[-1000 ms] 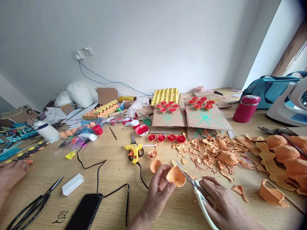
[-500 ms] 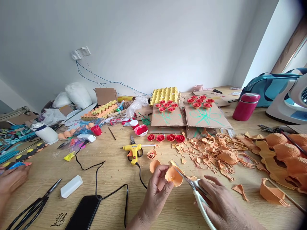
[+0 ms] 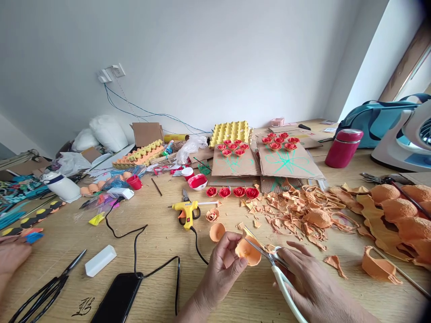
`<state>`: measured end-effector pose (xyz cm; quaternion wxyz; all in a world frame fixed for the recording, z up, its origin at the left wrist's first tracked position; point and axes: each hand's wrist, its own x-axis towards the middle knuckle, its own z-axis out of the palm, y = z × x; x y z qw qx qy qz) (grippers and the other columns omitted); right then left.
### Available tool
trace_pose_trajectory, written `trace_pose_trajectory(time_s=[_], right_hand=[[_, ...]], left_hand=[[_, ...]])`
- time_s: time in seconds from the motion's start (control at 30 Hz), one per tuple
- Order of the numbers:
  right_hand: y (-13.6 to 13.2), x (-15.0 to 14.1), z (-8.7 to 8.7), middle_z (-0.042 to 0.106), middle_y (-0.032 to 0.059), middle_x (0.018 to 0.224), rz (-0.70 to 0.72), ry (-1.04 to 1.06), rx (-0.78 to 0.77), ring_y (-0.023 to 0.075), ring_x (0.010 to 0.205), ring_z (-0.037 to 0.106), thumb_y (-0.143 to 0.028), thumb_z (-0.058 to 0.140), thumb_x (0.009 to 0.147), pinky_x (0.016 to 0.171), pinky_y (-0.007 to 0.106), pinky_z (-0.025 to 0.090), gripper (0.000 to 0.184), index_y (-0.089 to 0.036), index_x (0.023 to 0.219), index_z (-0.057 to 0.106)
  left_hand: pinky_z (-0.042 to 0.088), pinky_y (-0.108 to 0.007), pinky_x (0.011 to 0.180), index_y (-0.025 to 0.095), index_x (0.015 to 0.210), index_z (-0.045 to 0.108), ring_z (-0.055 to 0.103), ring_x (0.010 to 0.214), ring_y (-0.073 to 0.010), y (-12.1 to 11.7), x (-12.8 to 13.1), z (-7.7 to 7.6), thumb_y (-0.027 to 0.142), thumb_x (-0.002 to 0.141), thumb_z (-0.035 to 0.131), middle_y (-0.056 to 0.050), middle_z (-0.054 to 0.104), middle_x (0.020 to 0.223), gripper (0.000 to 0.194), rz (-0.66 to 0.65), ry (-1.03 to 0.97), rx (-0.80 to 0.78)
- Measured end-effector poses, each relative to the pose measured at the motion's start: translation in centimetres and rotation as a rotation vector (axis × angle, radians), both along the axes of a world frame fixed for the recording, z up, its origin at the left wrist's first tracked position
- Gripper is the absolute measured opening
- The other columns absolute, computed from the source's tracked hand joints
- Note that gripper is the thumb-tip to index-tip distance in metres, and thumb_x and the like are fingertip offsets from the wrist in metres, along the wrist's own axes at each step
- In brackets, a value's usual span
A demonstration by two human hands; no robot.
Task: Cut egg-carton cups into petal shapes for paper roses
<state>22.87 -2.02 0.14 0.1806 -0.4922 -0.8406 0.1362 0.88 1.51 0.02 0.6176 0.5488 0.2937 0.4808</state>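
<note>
While the left hand (image 3: 218,274) holds the orange cup (image 3: 249,255) and the right hand (image 3: 308,278) grips scissors (image 3: 271,257) at its rim, trimming seems unfinished; beyond, four red flowers (image 3: 224,192) look complete.

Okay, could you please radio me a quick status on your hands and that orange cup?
Left hand pinching orange cup; right hand working white-handled scissors at its rim. Nothing blocking the blades.

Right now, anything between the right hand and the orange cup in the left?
Only the white-handled scissors, held in the right hand, with their blades at the upper rim of the orange cup. The left hand grips the opposite side. Nothing else visible blocks that gap.
</note>
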Motion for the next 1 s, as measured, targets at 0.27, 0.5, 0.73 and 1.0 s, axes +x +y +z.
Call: trace_pose_trajectory(time_s=[0.27,0.5,0.73,1.0], right_hand=[[0.2,0.3,-0.2,0.065,0.0006,0.082,0.059,0.030,0.038,0.0187,0.081,0.067,-0.026,0.044,0.098,0.104,0.052,0.042,0.011,-0.023,0.087,0.046],[0.1,0.3,0.7,0.063,-0.0003,0.077,0.059,0.098,0.048,0.0188,0.077,0.064,-0.027,0.045,0.098,0.082,0.038,0.052,0.015,-0.024,0.084,0.049],[-0.1,0.1,1.2,0.059,0.0000,0.072,0.078,0.152,0.050,0.0175,0.069,0.059,-0.030,0.042,0.100,0.067,0.031,0.051,0.022,-0.024,0.079,0.048],[0.0,0.3,0.5,0.060,0.0005,0.072,0.070,0.115,0.066,0.0168,0.069,0.058,-0.027,0.043,0.099,0.066,0.029,0.049,0.021,-0.024,0.079,0.046]], left_hand=[[0.045,-0.024,0.079,0.021,0.105,0.060,0.055,0.087,-0.0152,0.1,-0.1,-0.1,0.038,0.083,0.073,-0.003,0.061,0.095,0.031,-0.017,-0.019,-0.010],[0.045,-0.028,0.083,0.022,0.107,0.064,0.057,0.093,-0.0188,0.1,-0.2,0.0,0.040,0.080,0.075,-0.004,0.064,0.099,0.034,0.020,-0.028,-0.017],[0.042,-0.030,0.083,0.023,0.110,0.066,0.055,0.092,-0.0203,0.2,-0.7,-0.5,0.050,0.078,0.074,-0.005,0.062,0.100,0.043,0.083,0.000,-0.057],[0.042,-0.025,0.070,0.023,0.109,0.063,0.050,0.077,-0.0136,0.2,-0.6,-0.7,0.051,0.079,0.073,-0.001,0.054,0.089,0.042,0.056,-0.089,-0.175]])
